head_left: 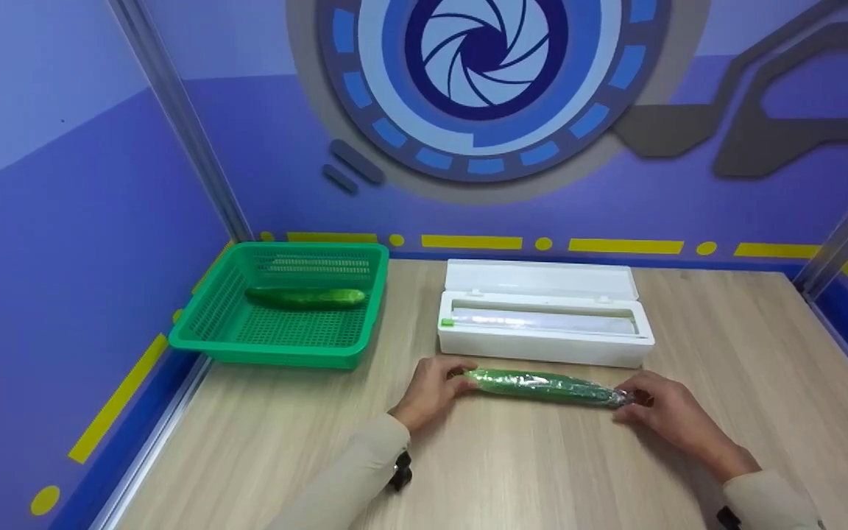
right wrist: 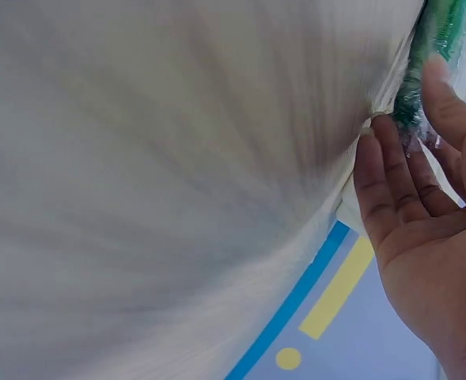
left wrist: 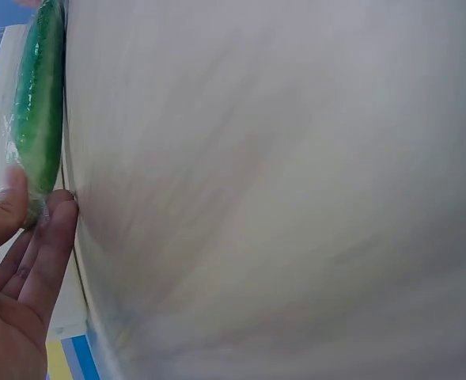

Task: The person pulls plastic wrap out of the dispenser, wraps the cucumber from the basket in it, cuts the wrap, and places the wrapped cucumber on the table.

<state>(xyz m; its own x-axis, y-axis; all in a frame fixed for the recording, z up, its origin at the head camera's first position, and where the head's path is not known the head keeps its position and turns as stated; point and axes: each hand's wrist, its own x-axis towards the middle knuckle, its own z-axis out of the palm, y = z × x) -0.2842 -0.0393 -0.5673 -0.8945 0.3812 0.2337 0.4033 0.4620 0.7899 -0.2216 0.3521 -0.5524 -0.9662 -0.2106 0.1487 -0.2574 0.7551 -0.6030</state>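
Note:
A cucumber [head_left: 542, 387] wrapped in clear plastic film lies crosswise in front of the white box, its film shiny and bunched at the right end. My left hand [head_left: 431, 390] pinches its left end between thumb and fingers. At the other end, my right hand [head_left: 670, 412] holds the gathered film and tip the same way. In the left wrist view the thumb and fingers [left wrist: 54, 245] close round the tapered end of the cucumber [left wrist: 39, 111]. The right wrist view has the thumb [right wrist: 448, 99] against the film-covered end, fingers beneath it.
Just behind the cucumber stands a white cling film box [head_left: 542, 350], lid raised, with a film roll [head_left: 542, 321] and a small green slider [head_left: 447, 322]. At the left, a green plastic basket [head_left: 284, 355] holds another cucumber [head_left: 306, 297]. Printed panels border the wooden table [head_left: 512, 471].

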